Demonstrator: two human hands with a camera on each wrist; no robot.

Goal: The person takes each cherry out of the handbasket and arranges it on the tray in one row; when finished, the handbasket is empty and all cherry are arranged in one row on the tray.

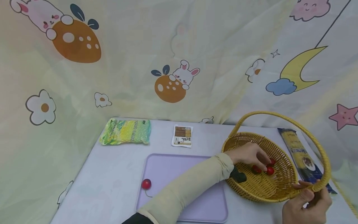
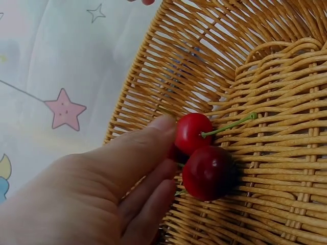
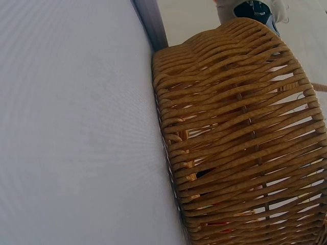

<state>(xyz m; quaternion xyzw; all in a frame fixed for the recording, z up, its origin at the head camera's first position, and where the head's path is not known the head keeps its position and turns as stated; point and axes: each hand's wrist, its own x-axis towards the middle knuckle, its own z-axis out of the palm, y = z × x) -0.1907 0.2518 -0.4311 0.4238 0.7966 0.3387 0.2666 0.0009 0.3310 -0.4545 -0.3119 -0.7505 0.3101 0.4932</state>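
Table (image 1: 112,177): tray (image 1: 179,165), packet (image 1: 300,152) flank basket (image 1: 261,188); right hand (image 1: 303,210) grips it; left hand (image 1: 250,155) at cherries (image 1: 270,170), hold unclear.

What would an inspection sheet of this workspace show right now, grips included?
Surface: white-covered table, carrying a purple tray.
Job's things: one stemmed cherry on the tray; at least three cherries in the wicker basket.
Clutter: green-yellow packet, small white packet, blue-and-gold packet.
Grips: left grip at the basket's cherries, whether pinching one is unclear; right grip holds the basket where its handle joins.
Cables: nothing seen.
Surroundings: cartoon-printed cloth behind the table.
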